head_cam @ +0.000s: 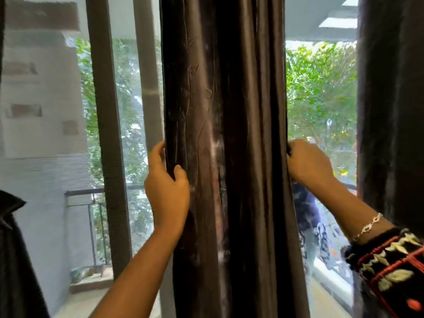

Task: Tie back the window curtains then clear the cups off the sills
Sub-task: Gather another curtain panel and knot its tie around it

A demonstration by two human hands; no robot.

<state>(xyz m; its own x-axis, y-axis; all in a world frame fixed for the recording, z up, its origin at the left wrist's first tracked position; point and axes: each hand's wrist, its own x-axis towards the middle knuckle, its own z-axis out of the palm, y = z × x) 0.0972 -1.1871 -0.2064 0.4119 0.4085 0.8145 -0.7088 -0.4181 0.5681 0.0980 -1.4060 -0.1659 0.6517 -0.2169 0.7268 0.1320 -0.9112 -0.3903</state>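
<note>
**Window bay: gathered curtain held at both edges**

Window daylight behind, dark fabric in front.

Left hand (pixel 167 191): my fingers (pixel 158 152) wrap round the left edge of the curtain (pixel 229 111) toward its far side. My thumb (pixel 180 172) presses into a front fold. The grip is clamped on the fabric.

Right hand (pixel 307 161): my fingers (pixel 291 148) curl over the right edge with the tips hidden in the fold and the back of the hand toward me. This hand is also gripping.

The right hand sits slightly higher than the left. The whole bunched width of the curtain lies between the two hands.

The curtain hangs upright as a pleated column in the centre of view and runs out of frame at top and bottom. Its front shows sheen and vertical creases.

On my right wrist is a bracelet (pixel 367 226), and below it a dark sleeve (pixel 394 267) with red and cream embroidery.

A second curtain (pixel 390 111) hangs at the far right, apart from the one I hold, with open window between them.

Left of my left hand stands a brown window post (pixel 107 134), and beyond it a mesh screen (pixel 41 111).

Outside there is a railing (pixel 91 193) low on the left. Green trees (pixel 321 88) show on both sides of the curtain.
</note>
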